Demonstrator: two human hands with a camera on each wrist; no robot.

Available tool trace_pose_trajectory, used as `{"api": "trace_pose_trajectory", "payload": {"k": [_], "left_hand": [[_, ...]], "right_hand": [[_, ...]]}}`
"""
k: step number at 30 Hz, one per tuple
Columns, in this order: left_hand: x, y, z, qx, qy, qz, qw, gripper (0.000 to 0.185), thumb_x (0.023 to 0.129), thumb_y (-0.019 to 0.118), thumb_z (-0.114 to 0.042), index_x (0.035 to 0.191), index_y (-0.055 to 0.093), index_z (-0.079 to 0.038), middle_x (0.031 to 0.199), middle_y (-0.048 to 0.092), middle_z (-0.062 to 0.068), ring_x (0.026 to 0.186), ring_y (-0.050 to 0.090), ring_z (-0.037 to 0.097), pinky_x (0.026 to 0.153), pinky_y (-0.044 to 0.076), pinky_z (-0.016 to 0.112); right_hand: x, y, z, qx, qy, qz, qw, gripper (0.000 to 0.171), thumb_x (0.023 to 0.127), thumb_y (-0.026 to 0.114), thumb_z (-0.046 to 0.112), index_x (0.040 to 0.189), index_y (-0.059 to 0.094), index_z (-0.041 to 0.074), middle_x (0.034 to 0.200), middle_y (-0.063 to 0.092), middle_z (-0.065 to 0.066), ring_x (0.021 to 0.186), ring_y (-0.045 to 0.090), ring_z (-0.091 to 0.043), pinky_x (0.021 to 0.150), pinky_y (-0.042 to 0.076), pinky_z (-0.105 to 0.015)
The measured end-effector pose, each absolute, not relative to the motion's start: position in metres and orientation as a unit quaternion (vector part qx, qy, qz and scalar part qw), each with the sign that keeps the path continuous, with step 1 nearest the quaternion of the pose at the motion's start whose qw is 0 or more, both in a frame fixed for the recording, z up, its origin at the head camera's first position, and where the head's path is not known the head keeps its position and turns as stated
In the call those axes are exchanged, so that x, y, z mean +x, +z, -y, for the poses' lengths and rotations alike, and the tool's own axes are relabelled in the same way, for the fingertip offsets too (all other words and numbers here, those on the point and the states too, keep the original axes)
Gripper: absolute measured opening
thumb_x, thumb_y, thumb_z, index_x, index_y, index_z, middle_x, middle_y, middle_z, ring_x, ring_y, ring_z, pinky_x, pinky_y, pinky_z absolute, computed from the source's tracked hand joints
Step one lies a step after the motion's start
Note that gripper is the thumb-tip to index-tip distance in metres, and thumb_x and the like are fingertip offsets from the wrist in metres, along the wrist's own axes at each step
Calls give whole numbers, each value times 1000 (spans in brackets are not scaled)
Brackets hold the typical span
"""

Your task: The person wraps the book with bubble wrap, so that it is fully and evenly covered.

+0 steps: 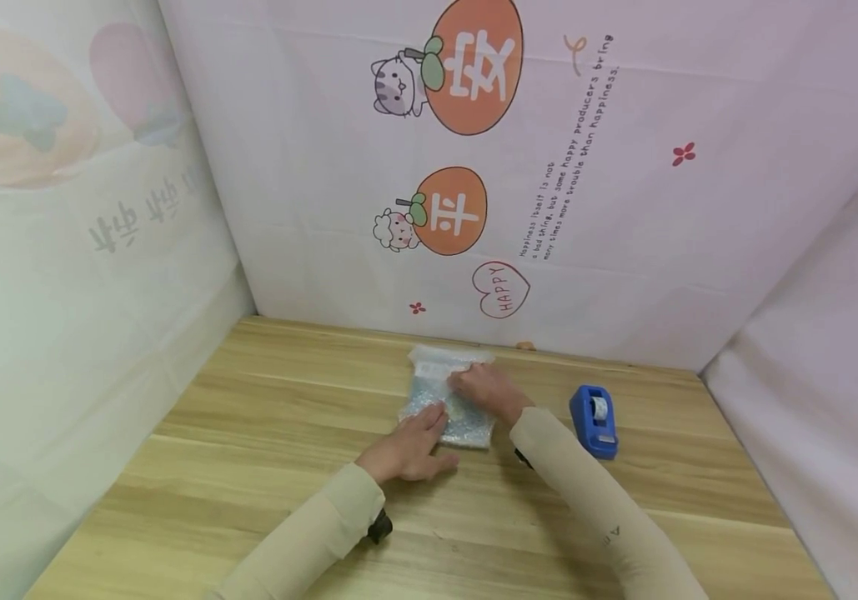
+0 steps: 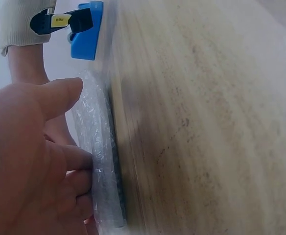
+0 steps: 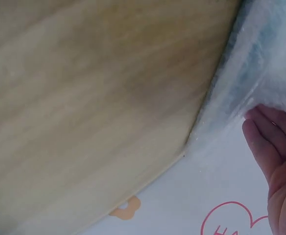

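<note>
A flat package in clear bubble wrap [image 1: 425, 390], with something bluish inside, lies on the wooden table near its back edge. My left hand [image 1: 409, 448] rests its fingers on the package's near left part, thumb spread out to the side. From the right, my right hand [image 1: 490, 390] reaches over and touches the upper right part of the wrap with its fingertips. In the right wrist view its fingers [image 3: 260, 142] lie against the crinkled film, partly cut off by the frame edge. The left wrist view shows the package [image 2: 104, 161] edge-on beside the left fingers.
A blue tape dispenser [image 1: 595, 425] with a roll in it stands right of the package, near the right forearm. White printed cloth [image 1: 323, 208] hangs behind the table's back edge and along both sides. Dark wrist devices [image 1: 379, 527] sit under the sleeves.
</note>
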State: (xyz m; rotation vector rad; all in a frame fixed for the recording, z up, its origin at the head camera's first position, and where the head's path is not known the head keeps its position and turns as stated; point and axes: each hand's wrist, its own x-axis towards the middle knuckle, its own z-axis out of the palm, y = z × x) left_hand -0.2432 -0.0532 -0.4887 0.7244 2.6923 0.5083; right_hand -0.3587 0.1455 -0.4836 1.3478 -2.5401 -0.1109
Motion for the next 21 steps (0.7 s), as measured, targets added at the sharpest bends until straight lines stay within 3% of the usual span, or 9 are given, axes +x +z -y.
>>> {"api": "trace_pose_trajectory", "payload": {"k": [3, 7, 10, 13, 15, 17, 21], "left_hand": [[-245, -490, 55, 254, 198, -933, 163, 84, 108, 49, -55, 167, 25, 0, 179, 12, 14, 167, 13, 29, 136, 19, 50], [-252, -491, 60, 263, 240, -918, 176, 82, 110, 46, -54, 167, 23, 0, 179, 12, 15, 167, 13, 31, 136, 19, 52], [-257, -493, 67, 266, 290, -901, 184, 77, 112, 41, -52, 167, 22, -2, 178, 15, 14, 166, 16, 32, 135, 19, 51], [-263, -495, 77, 261, 344, -884, 178, 71, 113, 37, -51, 167, 27, -7, 175, 26, 11, 163, 27, 32, 133, 26, 51], [-266, -495, 85, 254, 385, -869, 179, 66, 114, 36, -51, 166, 32, -11, 173, 33, 8, 161, 32, 33, 132, 29, 54], [-267, -492, 93, 238, 427, -852, 188, 64, 113, 37, -52, 165, 37, -15, 171, 38, 7, 160, 34, 34, 130, 30, 57], [-274, -481, 108, 217, 476, -829, 196, 60, 112, 42, -51, 163, 43, -19, 170, 41, 7, 159, 36, 35, 130, 29, 62]], "right_hand": [[-359, -482, -148, 469, 24, 877, 97, 18, 102, 64, 4, 91, 77, 9, 80, 76, 0, 61, 62, -5, 59, 58, -22], [-359, -477, -150, 461, 81, 883, 41, 23, 104, 60, 4, 84, 71, 7, 63, 52, 7, 54, 37, -2, 53, 41, -18], [-355, -472, -151, 442, 67, 894, -2, 18, 103, 60, 11, 88, 68, 7, 62, 48, 6, 53, 39, -5, 53, 41, -21], [-350, -466, -151, 412, 31, 909, -51, 30, 104, 61, 34, 108, 72, 7, 84, 70, -4, 70, 64, -17, 68, 58, -33], [-346, -463, -149, 388, 19, 918, -84, 56, 102, 61, 53, 131, 69, 5, 118, 76, -11, 101, 73, -29, 92, 61, -44], [-342, -461, -148, 365, 5, 924, -113, 82, 97, 60, 69, 149, 59, 5, 150, 63, -13, 134, 63, -37, 116, 51, -50], [-336, -463, -146, 340, -6, 931, -135, 109, 90, 60, 81, 163, 37, 3, 171, 36, -16, 158, 38, -36, 131, 33, -48]]}}
